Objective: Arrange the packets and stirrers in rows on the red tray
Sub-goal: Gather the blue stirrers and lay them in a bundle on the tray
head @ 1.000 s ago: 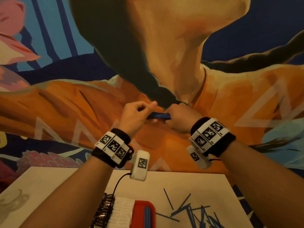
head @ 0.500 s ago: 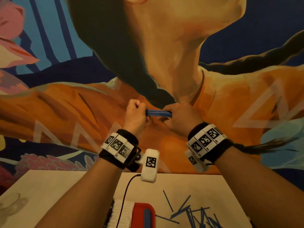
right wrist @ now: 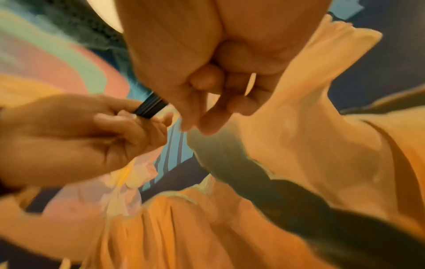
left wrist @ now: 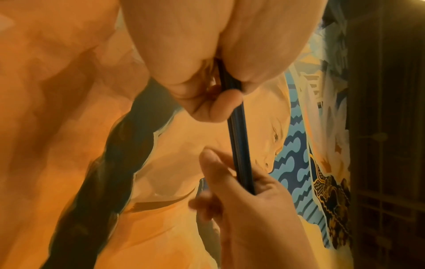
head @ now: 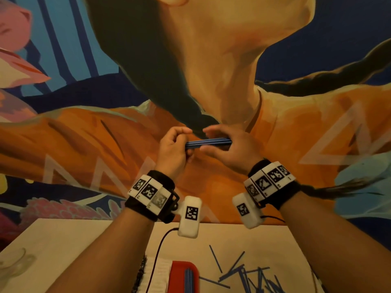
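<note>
Both hands are raised in front of a wall mural and hold a bundle of blue stirrers (head: 208, 142) level between them. My left hand (head: 184, 142) pinches its left end, with the fingers (left wrist: 220, 105) curled on it. My right hand (head: 220, 142) holds the right end, thumb below and fingers above. In the left wrist view the bundle (left wrist: 239, 142) runs down into the right hand (left wrist: 232, 182). The red tray (head: 177, 271) lies at the bottom edge with a row of blue stirrers (head: 188, 280) in it. White packets (head: 157, 273) sit left of the tray.
Loose blue stirrers (head: 249, 275) lie scattered on the pale table (head: 84, 240), right of the tray. Dark packets (head: 140, 275) line the white packets' left side. A clear glass (head: 12, 265) stands at the table's left edge. A black cable (head: 160, 242) hangs from the left wrist.
More of the bundle shows between the hands now. My right hand's fingers have loosened and spread along it, and the left hand has shifted its pinch on the end.
</note>
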### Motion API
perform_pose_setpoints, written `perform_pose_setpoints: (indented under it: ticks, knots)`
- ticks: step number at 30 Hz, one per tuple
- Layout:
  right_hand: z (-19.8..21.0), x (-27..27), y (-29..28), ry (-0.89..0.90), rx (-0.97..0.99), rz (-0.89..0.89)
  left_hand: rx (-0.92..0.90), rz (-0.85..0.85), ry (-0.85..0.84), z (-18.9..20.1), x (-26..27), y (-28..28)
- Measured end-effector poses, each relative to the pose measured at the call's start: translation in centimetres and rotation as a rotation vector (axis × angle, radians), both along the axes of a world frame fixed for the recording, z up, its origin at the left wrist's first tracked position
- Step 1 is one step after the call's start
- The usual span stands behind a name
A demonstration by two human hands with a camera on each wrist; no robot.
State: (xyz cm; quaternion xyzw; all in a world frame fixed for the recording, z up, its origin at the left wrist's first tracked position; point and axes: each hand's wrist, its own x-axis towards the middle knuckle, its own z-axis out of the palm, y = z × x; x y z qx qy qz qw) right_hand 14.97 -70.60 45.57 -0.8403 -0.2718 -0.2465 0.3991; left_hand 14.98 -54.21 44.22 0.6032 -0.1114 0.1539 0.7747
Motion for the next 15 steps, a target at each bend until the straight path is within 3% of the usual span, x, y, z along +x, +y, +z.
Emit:
perform_pose_setpoints:
  ticks: [4,6,11,15]
  knots:
    - [-0.2,0.3,1.7,0.169,0.609,0.159,0.001,-0.035,0.001,0.0,-0.3,-0.7]
    - [0.0,0.1,2.3,0.216,0.692,0.182,-0.047,-0.101,0.006,0.1,-0.5,-0.7]
    - [-0.6,1.0,1.3,0.215,0.258,0.12,0.036,-0.063,-0.041,0.0,-0.7,0.6]
    - [-1.0,-0.2,0.7,0.504,-0.16,0.162,0.226,0.059,-0.093,-1.7,0.2,2.1]
